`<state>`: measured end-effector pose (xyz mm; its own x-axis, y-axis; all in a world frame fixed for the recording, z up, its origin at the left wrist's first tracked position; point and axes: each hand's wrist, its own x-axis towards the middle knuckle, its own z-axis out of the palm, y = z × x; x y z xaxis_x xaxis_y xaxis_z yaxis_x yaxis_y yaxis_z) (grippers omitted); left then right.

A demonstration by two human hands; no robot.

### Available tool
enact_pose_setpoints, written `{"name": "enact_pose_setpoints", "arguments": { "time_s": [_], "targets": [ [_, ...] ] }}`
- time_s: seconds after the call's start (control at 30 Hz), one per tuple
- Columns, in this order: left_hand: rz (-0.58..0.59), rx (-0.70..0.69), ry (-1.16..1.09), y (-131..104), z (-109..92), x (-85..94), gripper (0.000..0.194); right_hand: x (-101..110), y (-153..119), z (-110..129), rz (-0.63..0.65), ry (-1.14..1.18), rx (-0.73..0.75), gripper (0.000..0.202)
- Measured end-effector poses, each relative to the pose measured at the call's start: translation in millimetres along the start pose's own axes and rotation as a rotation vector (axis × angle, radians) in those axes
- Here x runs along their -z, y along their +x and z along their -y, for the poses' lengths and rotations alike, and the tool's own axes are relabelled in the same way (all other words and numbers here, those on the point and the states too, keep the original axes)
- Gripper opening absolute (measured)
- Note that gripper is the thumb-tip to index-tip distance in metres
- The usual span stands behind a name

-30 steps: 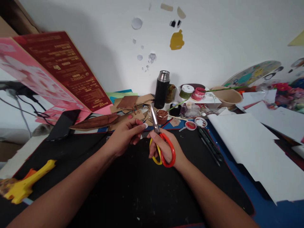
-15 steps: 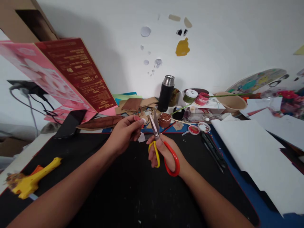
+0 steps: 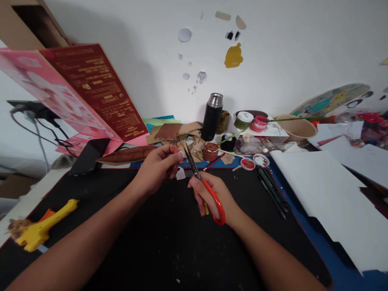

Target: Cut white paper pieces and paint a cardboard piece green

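Note:
My right hand [image 3: 212, 194] grips scissors [image 3: 193, 163] with one red and one yellow handle, their blades angled up and to the left. Left of the blades, my left hand [image 3: 160, 167] pinches a tiny white piece [image 3: 181, 154] between thumb and forefinger; much of it is hidden by the fingers. A small white scrap [image 3: 180, 173] lies just below my left fingertips. Both hands are above the far part of the black mat [image 3: 169, 242], and the blade tips are close to the left fingers.
Behind the hands stand a black flask [image 3: 212, 117], a brown paint jar [image 3: 211, 151] and cardboard scraps [image 3: 168, 132]. A yellow glue gun [image 3: 48, 226] lies left, a phone [image 3: 89, 157] behind it. White paper [image 3: 321, 194] and dark pens [image 3: 273, 190] are on the right.
The scissors have turned in my right hand, their blades swinging left toward my left fingers and looking closer together. The yellow handle is now mostly hidden. My left hand has barely moved.

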<state>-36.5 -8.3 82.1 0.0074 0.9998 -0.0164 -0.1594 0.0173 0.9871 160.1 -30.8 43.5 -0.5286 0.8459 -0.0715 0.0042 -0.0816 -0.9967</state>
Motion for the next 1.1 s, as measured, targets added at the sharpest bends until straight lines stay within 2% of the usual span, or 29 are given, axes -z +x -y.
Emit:
{"name": "enact_pose_setpoints", "arguments": {
  "time_s": [0.2,1.1],
  "targets": [
    [0.000,0.042,0.035,0.6,-3.3,2.6,0.029,-1.1,-2.0,-2.2,0.022,-0.021,-0.014,0.048],
    [0.031,0.047,0.049,1.1,-0.1,1.9,0.028,-1.9,-2.0,-6.1,0.014,-0.068,-0.029,0.049]
  ]
}}
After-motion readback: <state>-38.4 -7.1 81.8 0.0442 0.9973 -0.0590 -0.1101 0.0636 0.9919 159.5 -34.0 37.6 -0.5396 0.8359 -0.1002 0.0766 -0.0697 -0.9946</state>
